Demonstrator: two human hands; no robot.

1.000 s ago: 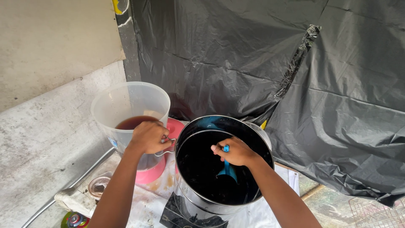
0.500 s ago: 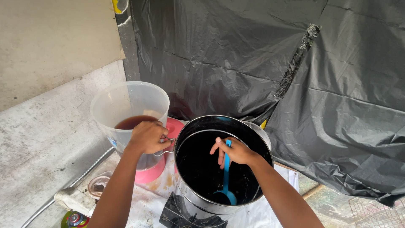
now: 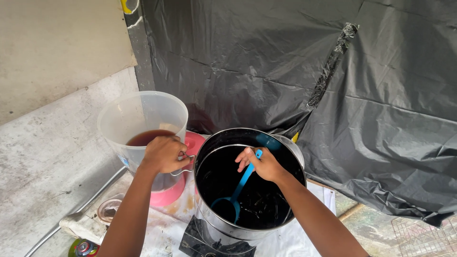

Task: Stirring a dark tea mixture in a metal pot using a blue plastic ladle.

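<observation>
A tall steel pot [image 3: 223,223] holding dark liquid stands on a black burner [image 3: 200,245]. My right hand [image 3: 262,164] grips the handle of a blue ladle [image 3: 235,190], whose bowl dips into the dark liquid toward the pot's left side. My left hand [image 3: 164,154] holds the metal handle on the pot's left rim. Just behind that hand a clear plastic jug [image 3: 143,119] with brown liquid sits on a pink stand [image 3: 169,192].
Black plastic sheeting [image 3: 333,85] hangs behind and to the right. A grey concrete ledge [image 3: 47,152] runs along the left with a metal hose [image 3: 71,214], a rag [image 3: 83,226] and a small round lid [image 3: 108,209]. A wire rack [image 3: 423,235] lies at lower right.
The ladle has swept from the pot's right side around the front to the left, with my right hand shifting slightly. My left hand has stayed on the pot handle.
</observation>
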